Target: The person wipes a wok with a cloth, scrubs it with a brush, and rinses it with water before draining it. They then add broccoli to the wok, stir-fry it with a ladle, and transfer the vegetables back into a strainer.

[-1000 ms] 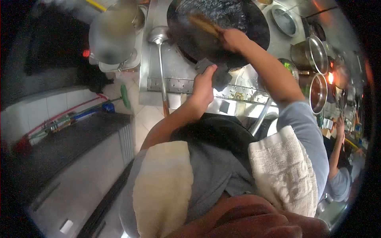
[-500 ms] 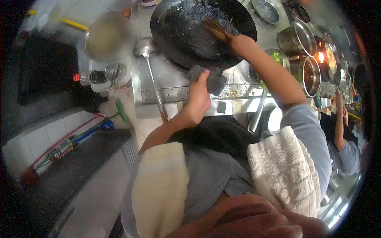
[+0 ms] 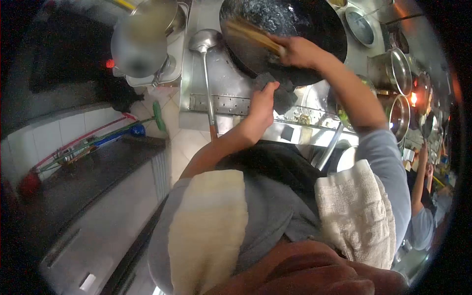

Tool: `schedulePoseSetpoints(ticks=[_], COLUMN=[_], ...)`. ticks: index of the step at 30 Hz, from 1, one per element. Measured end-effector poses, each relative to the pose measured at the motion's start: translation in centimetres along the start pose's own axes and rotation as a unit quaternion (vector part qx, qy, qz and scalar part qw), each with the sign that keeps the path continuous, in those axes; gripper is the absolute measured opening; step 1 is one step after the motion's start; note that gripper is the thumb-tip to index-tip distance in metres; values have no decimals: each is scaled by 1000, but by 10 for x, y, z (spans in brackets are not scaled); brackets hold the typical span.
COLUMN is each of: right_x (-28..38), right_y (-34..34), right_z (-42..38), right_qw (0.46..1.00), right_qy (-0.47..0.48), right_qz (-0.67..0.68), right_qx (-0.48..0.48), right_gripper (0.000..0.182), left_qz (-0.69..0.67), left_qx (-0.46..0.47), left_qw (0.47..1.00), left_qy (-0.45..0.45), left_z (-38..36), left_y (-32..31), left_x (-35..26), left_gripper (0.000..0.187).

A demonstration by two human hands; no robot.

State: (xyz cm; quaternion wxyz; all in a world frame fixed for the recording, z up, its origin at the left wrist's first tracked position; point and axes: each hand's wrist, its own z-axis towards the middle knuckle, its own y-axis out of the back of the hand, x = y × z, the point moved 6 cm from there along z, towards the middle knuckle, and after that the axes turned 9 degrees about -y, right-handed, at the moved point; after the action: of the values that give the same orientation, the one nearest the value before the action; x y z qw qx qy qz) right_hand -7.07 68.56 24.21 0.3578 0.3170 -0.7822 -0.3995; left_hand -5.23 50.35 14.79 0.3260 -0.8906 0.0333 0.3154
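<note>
Scrubbing the wok [image 3: 295,29] is the step in hand, judging by how both hands are placed. The right hand [image 3: 297,51] is closed around the handle of a bamboo brush [image 3: 250,34], whose bristle end lies inside the bowl toward 10 o'clock. The left hand [image 3: 263,103] is closed on a dark folded cloth [image 3: 278,93] pressed against the near rim of the wok at 6 o'clock, which appears to steady the pan.

The wok sits in the burner well of the steel range, at the 12 o'clock end of the tabletop [image 3: 216,78]. A ladle [image 3: 206,42] lies just beside the wok at 9 o'clock, bowl up, its long handle running toward the person. Steel pots [image 3: 393,71] stand at 3 o'clock of the wok, well clear of the brush. A large metal pot [image 3: 140,44] stands farther off at 9 o'clock.

For good practice:
1. Keep the cloth between palm and rim; the metal is probably hot.
2. Hold the rim firmly so the pan does not rock under brush pressure.
3. Sweep the bristles in circles from the centre outward, covering the wet, foamy patches visible at 12 o'clock in the bowl.
4. Keep the forearm high, away from the rim.

Two towels [image 3: 354,211] hang over the person's shoulders.
</note>
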Motion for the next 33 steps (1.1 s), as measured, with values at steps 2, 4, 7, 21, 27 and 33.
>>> schedulePoseSetpoints(ticks=[2,4,7,21,27,33], right_x=[-29,-106,-127,-83,-175,-43], right_y=[11,5,48,24,36,-22], right_z=[-39,-35,-5,-42,62,42], right_qw=[994,969,953,975,936,978], right_qy=[28,-47,-115,6,-108,-5], right_qz=[-27,-197,-278,-167,-336,-164], right_qx=[102,140,-48,144,-11,-130], right_gripper=[72,68,51,79,25,40], left_qz=[-6,57,3,21,-11,26], left_qx=[4,-18,-9,38,95,69], left_qw=[1000,998,1000,999,995,996], left_qy=[-5,10,23,2,30,42], left_z=[1,-1,-5,1,1,-4], left_y=[1,5,2,8,12,7], left_x=[0,-4,-4,-8,-6,-4], left_gripper=[24,27,30,29,35,31])
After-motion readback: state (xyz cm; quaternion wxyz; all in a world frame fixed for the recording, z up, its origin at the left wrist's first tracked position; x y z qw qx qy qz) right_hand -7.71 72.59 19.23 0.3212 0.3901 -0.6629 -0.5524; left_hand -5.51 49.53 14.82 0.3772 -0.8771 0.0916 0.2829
